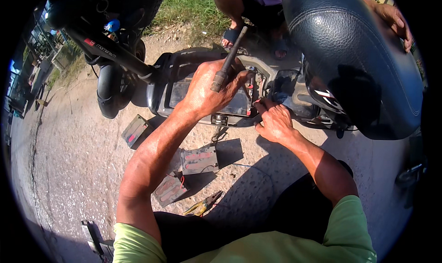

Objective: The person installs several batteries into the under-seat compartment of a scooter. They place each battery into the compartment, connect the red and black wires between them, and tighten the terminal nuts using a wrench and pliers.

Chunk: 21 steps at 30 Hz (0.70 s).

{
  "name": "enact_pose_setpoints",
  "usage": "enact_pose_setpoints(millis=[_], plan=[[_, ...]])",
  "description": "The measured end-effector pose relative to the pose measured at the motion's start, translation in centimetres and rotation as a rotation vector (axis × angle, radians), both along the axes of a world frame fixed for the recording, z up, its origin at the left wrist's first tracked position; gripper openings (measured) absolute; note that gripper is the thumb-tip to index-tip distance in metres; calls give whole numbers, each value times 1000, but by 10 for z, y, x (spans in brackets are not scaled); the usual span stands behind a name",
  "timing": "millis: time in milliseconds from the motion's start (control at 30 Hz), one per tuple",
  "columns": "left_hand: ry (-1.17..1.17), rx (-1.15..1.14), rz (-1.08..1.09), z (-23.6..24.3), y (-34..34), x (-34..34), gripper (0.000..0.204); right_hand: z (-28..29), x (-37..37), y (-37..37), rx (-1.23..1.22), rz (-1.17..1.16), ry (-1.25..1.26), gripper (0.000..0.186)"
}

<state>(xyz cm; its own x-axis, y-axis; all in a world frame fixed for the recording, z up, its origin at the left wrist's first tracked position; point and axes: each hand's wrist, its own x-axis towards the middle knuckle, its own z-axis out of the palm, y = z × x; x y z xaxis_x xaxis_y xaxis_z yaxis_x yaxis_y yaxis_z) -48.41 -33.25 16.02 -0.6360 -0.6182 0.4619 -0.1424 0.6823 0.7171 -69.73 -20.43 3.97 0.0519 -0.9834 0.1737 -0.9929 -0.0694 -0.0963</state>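
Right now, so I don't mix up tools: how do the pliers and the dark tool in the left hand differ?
The pliers lie on the ground; the left hand holds the dark tool. The pliers have two yellow handles; the dark tool is one straight, partly ridged rod. Both are hand tools.

set outdoors in hard, bright sunlight. paved with pale, rough ground (83,148) to the left of and nearer than the fingers (267,105), split by a dark crack (34,152) far to their left and darkened by shadow (248,189) just nearer than them. edged beyond them with bare dirt (170,39), then green grass (193,9).
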Motion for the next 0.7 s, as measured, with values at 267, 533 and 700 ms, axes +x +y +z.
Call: enact_pose_setpoints(millis=[267,533,700], plan=[[48,-97,71,-19,-27,-18,23,-4,-1,2,-2,0,28,62],[24,-84,84,-21,-34,-30,25,0,0,2,4,10,16,61],[-21,-51,67,-21,-42,-36,24,0,0,1,65,-9,23,64]])
